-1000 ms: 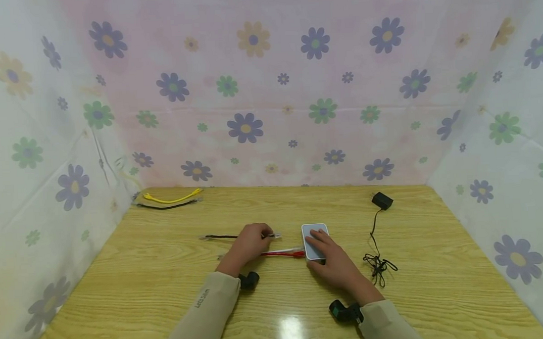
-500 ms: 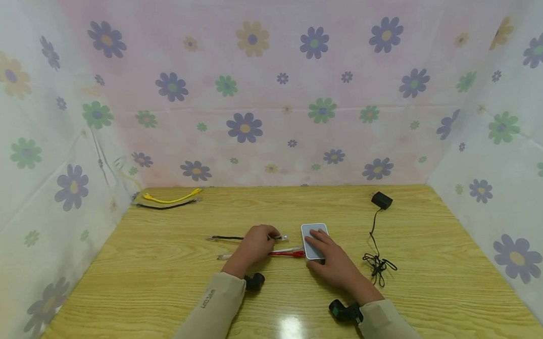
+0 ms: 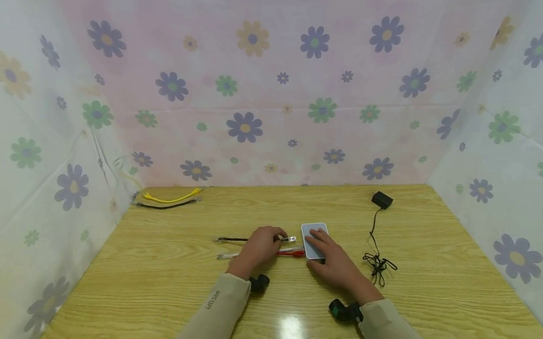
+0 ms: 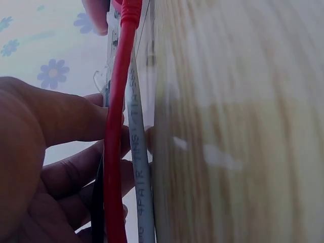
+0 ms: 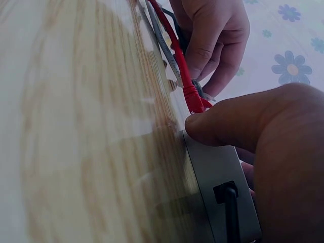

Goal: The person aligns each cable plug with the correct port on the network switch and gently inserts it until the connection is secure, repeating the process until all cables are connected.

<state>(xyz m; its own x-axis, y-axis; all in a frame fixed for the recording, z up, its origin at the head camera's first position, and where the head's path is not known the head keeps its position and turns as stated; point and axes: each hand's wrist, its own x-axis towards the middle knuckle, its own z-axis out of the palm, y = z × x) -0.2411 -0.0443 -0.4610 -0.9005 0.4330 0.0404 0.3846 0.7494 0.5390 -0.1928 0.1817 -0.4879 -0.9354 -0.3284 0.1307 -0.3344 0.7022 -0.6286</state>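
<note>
My left hand (image 3: pixel 259 248) pinches a black cable (image 3: pixel 232 239) near its clear plug (image 3: pixel 292 239), which points at the white box (image 3: pixel 308 229) a short gap away. My right hand (image 3: pixel 337 265) rests on the box, fingers spread over its top; in the right wrist view the thumb of my right hand (image 5: pixel 293 136) presses the box's corner (image 5: pixel 217 164). A red cable (image 3: pixel 293 254) and a white cable (image 3: pixel 226 256) lie below the black one, their ends at the box's left side. The left wrist view has the red cable (image 4: pixel 119 81) partly covering my left fingers.
A black power adapter (image 3: pixel 382 200) lies at the back right, its cord (image 3: pixel 378 264) bunched right of my right hand. At the back left lie a yellow cable (image 3: pixel 173 200) and another black cable (image 3: pixel 166 207). Flowered cloth (image 3: pixel 268 99) stands behind and at both sides.
My left hand has moved right with the black cable, bringing the clear plug closer to the white box. The right hand and box have stayed put.
</note>
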